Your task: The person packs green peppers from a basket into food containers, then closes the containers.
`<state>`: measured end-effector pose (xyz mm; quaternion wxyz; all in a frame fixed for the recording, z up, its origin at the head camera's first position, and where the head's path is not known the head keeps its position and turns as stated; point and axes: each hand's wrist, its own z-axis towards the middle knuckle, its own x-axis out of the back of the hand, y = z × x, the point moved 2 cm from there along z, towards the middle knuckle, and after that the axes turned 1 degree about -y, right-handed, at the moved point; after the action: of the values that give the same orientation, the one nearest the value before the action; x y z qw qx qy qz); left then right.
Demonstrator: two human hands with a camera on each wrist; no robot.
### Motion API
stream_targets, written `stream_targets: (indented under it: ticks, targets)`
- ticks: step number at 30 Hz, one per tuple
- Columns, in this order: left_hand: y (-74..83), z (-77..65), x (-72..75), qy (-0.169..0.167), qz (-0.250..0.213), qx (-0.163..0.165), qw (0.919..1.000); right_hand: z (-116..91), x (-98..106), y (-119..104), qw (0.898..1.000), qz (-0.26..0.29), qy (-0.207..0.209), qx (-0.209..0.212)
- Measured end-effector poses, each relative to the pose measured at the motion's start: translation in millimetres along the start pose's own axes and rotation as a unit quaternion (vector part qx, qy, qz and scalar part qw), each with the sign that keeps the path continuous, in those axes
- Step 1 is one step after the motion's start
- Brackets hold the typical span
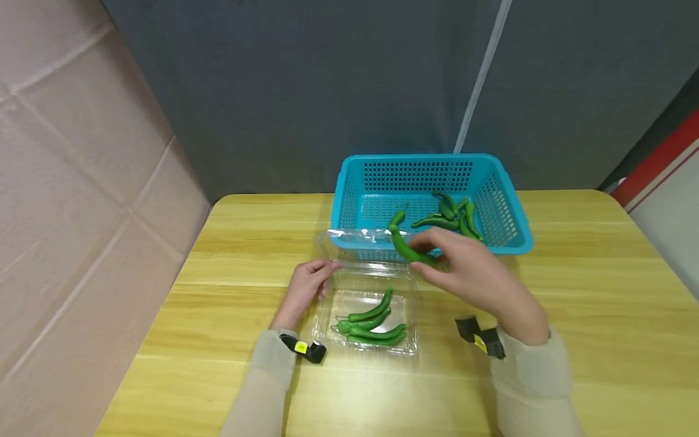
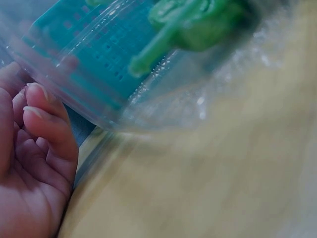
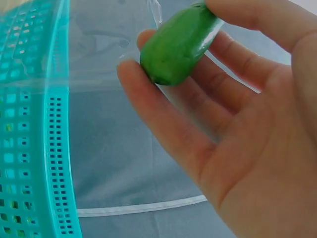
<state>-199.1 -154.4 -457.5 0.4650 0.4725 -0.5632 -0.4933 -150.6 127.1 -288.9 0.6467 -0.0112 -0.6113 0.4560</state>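
Observation:
In the head view my right hand (image 1: 472, 273) pinches a long green chili pepper (image 1: 401, 244) between thumb and fingers, over the back edge of a clear plastic clamshell box (image 1: 406, 306). The right wrist view shows the rounded end of that pepper (image 3: 173, 49) between the fingertips. Several green peppers (image 1: 377, 332) lie in the box's bottom half. Its clear lid (image 1: 349, 250) is folded back toward the basket. My left hand (image 1: 306, 285) grips the box's left side near the hinge, with curled fingers at the plastic in the left wrist view.
A blue perforated basket (image 1: 340, 200) stands behind the box, its front overlapped by the lid. More green peppers (image 1: 445, 221) lie in its right part. All of it rests on a wooden table (image 1: 590, 273), with a dark grey curtain (image 1: 306, 91) behind and a pale wall at left.

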Motion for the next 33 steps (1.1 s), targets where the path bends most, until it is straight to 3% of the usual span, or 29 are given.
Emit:
stream_targets:
  ticks: [17,19,23,33]
  targets:
    - [0.0,0.7,0.8,-0.001,0.001,-0.001,1.0,14,-26,-2,0.998,-0.035,-0.039,0.025]
    - [6.4,-2.3,-0.4,-0.005,0.002,0.001,1.0,15,-30,-1,0.998,-0.039,-0.044,0.028]
    - [7.4,-2.1,-0.3,-0.012,0.002,0.005,0.9999,19,-38,1,0.996,-0.048,-0.072,0.019]
    - [-0.4,1.5,0.3,0.007,0.012,-0.013,0.9998,27,-65,3,0.989,-0.06,-0.133,0.002]
